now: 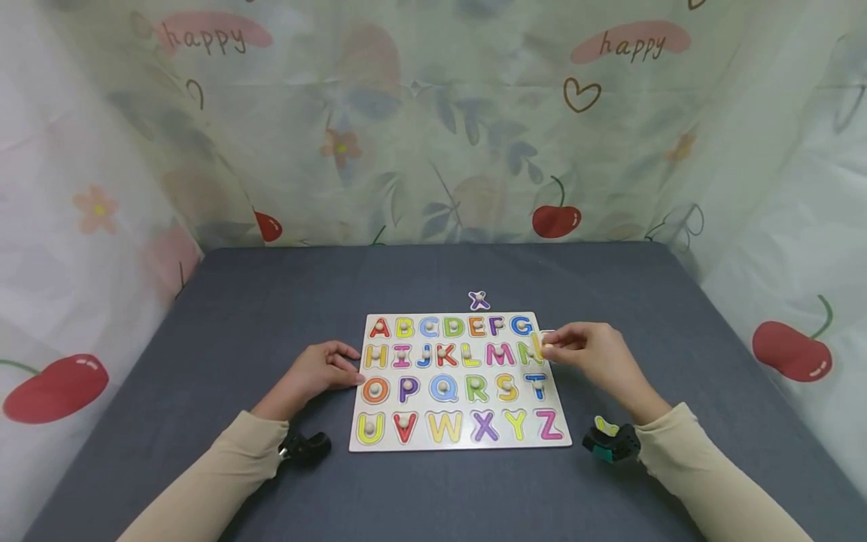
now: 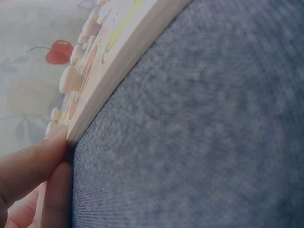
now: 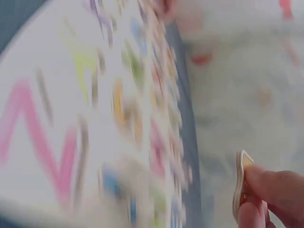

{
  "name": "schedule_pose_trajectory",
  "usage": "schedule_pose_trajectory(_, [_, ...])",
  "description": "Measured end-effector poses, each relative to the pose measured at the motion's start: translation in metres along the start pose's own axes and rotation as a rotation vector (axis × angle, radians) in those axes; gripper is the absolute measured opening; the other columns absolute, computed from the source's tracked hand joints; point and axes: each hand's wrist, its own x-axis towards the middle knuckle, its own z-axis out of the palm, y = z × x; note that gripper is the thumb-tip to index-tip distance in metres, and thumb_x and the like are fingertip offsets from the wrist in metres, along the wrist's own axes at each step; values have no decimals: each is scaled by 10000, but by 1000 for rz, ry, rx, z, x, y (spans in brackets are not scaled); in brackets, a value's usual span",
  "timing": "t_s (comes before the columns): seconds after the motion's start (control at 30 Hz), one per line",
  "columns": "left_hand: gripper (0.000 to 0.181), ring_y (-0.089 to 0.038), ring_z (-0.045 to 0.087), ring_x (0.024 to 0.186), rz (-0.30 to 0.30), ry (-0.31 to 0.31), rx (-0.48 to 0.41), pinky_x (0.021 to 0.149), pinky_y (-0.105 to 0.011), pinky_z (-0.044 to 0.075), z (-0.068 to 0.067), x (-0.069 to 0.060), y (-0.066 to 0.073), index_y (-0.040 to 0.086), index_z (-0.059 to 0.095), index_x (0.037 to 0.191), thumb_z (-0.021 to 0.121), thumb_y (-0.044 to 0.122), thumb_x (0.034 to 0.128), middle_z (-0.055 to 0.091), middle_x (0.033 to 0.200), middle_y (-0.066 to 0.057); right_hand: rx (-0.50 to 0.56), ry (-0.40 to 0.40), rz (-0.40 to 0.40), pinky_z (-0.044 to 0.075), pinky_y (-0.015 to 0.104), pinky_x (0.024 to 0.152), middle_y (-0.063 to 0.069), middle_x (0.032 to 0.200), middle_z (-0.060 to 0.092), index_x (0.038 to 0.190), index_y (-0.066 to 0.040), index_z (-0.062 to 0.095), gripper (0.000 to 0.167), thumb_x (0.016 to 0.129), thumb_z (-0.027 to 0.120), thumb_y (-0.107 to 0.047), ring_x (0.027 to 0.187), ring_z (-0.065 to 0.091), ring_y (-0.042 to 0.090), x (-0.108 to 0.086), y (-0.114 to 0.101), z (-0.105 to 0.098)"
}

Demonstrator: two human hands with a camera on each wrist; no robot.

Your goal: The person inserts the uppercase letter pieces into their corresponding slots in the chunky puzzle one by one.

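Note:
A wooden alphabet puzzle board (image 1: 460, 444) lies flat on the table, with knobbed letters in most recesses. W, X, Y and Z in its bottom row show no knobs. My left hand (image 1: 318, 376) rests at the board's left edge; its thumb (image 2: 35, 159) touches the rim and the other fingers lie beside it. Over the board's right edge, near N, my right hand (image 1: 596, 354) pinches a yellow-faced wooden letter piece (image 3: 239, 190) between thumb and fingertips. Which letter it is, I cannot tell. The right wrist view is blurred.
A purple X piece (image 1: 479, 301) lies on the grey cloth just behind the board. By the right wrist camera (image 1: 612, 444) a yellow letter piece (image 1: 606, 426) partly shows. A pale edge (image 1: 547, 332) peeks out by my right fingertips. A printed curtain (image 1: 420, 150) encloses the table.

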Motion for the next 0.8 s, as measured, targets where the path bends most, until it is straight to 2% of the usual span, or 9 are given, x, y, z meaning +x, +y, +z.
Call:
schedule_pose_trajectory(0.27, [468, -122, 621, 701, 15, -2, -16, 630, -249, 494, 1, -1, -2, 15, 601, 1148, 830, 130, 755, 682, 809, -45, 70, -155, -159, 491, 240, 604, -48, 729, 669, 832, -148, 745, 136, 764, 827, -233, 656, 597, 103, -9, -44, 55])
schedule_pose_trajectory(0.43, [470, -131, 616, 693, 22, -2, -11, 621, -254, 478, 0, -1, -2, 18, 600, 1149, 828, 130, 754, 684, 798, -43, 97, -254, -249, 469, 219, 563, -75, 693, 664, 805, -142, 740, 123, 758, 830, -211, 606, 582, 65, -17, -56, 83])
schedule_pose_trajectory(0.57, [485, -127, 619, 694, 27, -9, -17, 625, -256, 483, 0, -2, -1, 9, 596, 1157, 831, 134, 752, 685, 800, -43, 95, -311, -283, 445, 215, 512, -97, 667, 659, 787, -158, 729, 107, 762, 826, -197, 556, 557, 35, -22, -61, 100])
schedule_pose_trajectory(0.8, [490, -128, 609, 694, 35, -2, 12, 620, -263, 468, 0, -3, 0, 10, 592, 1162, 830, 150, 757, 683, 804, -43, 51, -318, -332, 442, 209, 537, -109, 643, 627, 770, -158, 727, 103, 760, 828, -175, 584, 542, 16, -26, -67, 117])
